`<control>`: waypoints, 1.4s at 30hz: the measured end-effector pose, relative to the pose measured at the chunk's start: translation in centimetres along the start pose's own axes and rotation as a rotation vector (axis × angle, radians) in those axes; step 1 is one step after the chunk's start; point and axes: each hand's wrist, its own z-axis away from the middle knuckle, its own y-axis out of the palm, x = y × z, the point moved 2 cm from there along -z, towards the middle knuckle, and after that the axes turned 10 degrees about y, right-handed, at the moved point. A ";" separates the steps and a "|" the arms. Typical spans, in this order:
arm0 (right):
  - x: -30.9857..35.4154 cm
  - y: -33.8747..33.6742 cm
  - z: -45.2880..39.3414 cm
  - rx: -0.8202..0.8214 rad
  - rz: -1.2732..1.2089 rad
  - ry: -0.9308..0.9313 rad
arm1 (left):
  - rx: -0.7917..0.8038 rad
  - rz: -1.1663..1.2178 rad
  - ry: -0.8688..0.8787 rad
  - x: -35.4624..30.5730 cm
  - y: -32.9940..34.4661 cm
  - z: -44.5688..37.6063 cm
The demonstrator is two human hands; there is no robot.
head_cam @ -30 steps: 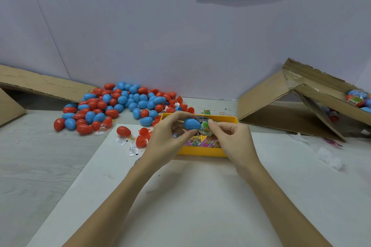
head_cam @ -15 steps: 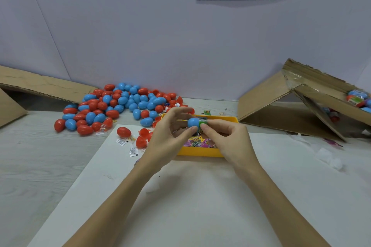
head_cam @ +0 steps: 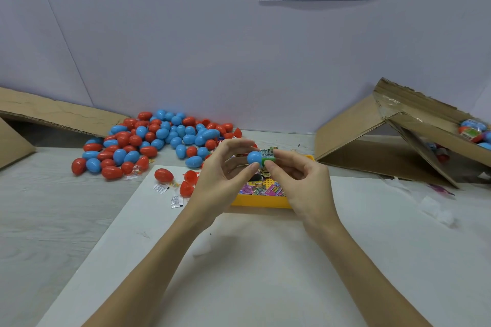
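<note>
Blue egg (head_cam: 253, 158) sat pinched between our two hands, lifted above the yellow tray (head_cam: 260, 202) that lay just beyond our wrists. Our left hand (head_cam: 223, 176) gripped its rounded end with thumb and fingers curled round it. Our right hand (head_cam: 300, 180) pinched the green sleeve (head_cam: 267, 156), which now covered the egg's other end.

A second earlier more of the blue shell had shown and the sleeve had sat further off to the right. Since then we had drawn our hands closer, until the thumbs nearly touched under the egg, and raised the pair a little. We judged the sleeve was partly on and still needed pushing along the shell before this egg counted as wrapped.

Printed packets lay in the tray beneath our fingers. A lone red egg (head_cam: 163, 175) lay to the left of our left hand, the heap of red and blue eggs (head_cam: 159, 138) beyond it. A cardboard box (head_cam: 358, 135) stood well off to the right.
</note>
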 end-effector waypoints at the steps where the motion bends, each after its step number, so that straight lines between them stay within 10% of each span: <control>1: 0.0 0.0 0.0 -0.003 -0.006 0.001 | 0.001 -0.002 -0.003 0.0 0.0 0.0; 21: 0.3 0.3 0.3 0.010 0.058 -0.001 | -0.003 -0.019 0.062 -0.1 -0.2 0.0; 31: 0.3 0.8 0.5 0.278 -0.642 0.546 | 0.060 -0.291 0.306 -0.1 -0.2 0.0; 42: 0.5 1.1 0.7 0.339 -0.724 0.713 | 0.082 -0.468 0.397 -0.4 0.4 0.3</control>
